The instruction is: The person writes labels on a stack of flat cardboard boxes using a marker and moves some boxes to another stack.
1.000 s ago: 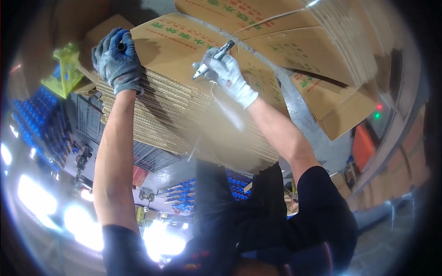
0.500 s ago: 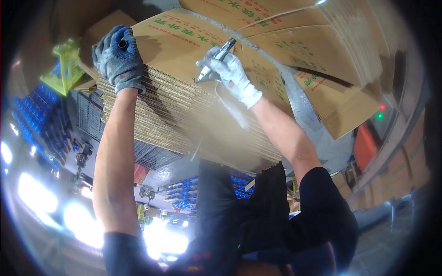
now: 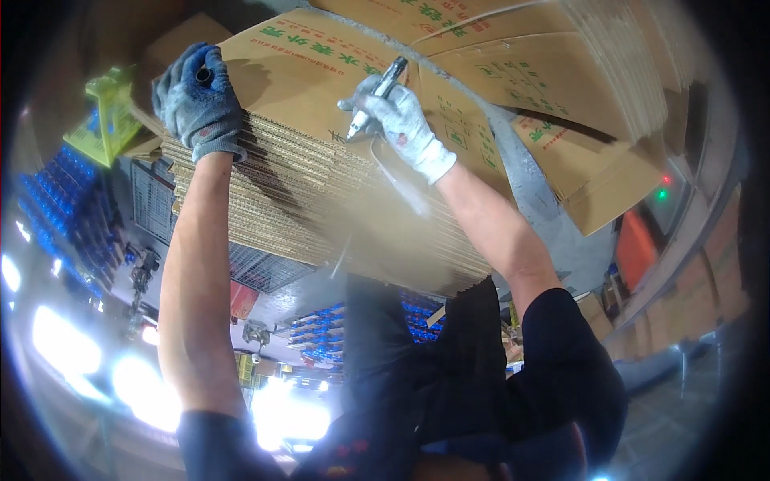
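Observation:
A thick stack of flattened brown cardboard cartons (image 3: 305,192) with green print fills the upper middle. My left hand (image 3: 196,100), in a blue-grey glove, curls over the stack's left corner. My right hand (image 3: 405,128), in a white glove, grips a silver and black marker (image 3: 377,94). The marker's tip touches the top sheet (image 3: 289,76) near the stack's front edge. Both bare forearms reach up from the lower edge, and a dark shirt covers the bottom of the view.
More flat cartons (image 3: 561,88) lie fanned at the upper right. A yellow object (image 3: 108,120) sits left of the stack, with blue goods on racks (image 3: 56,200) beyond it. Red and green indicator lights (image 3: 662,188) glow at right. Bright lamps (image 3: 64,345) glare at lower left.
My right hand has shifted slightly along the top sheet with the marker, which now stands a bit more upright. My left hand stays on the corner.

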The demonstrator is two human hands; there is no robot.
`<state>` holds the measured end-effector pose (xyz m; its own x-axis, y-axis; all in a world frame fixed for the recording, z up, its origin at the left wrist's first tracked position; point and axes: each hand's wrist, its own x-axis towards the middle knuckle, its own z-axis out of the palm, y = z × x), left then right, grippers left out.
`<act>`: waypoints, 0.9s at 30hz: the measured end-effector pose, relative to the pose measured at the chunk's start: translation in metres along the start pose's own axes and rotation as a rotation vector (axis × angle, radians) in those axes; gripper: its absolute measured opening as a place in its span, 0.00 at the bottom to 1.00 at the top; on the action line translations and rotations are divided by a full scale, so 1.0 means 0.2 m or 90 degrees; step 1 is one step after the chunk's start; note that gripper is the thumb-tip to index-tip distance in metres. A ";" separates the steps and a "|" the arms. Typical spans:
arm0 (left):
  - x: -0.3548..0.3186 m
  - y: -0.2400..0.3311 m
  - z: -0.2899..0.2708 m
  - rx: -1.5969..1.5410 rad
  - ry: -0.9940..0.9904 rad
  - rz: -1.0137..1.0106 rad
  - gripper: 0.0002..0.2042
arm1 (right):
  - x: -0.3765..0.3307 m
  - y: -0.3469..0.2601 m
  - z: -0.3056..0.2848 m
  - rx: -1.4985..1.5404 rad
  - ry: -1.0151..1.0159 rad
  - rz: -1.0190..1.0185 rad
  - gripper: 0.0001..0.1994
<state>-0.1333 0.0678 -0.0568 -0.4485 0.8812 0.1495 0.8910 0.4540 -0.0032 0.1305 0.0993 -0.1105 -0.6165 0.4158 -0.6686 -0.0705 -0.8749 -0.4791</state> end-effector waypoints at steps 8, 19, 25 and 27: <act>-0.01 0.00 -0.01 0.003 0.001 0.005 0.11 | 0.02 -0.01 0.02 -0.005 0.046 -0.001 0.06; -0.01 -0.03 0.03 -0.061 0.003 0.005 0.13 | 0.03 -0.01 0.01 0.031 0.049 -0.017 0.06; -0.01 -0.02 0.02 -0.012 -0.019 0.005 0.12 | 0.02 -0.04 0.01 0.012 0.103 0.018 0.07; -0.01 -0.01 0.01 0.014 -0.019 0.009 0.12 | 0.02 -0.02 0.01 -0.004 0.094 0.011 0.06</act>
<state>-0.1341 0.0666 -0.0598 -0.4383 0.8908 0.1200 0.8955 0.4442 -0.0266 0.1269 0.1050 -0.1108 -0.4958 0.4324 -0.7531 -0.0560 -0.8813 -0.4692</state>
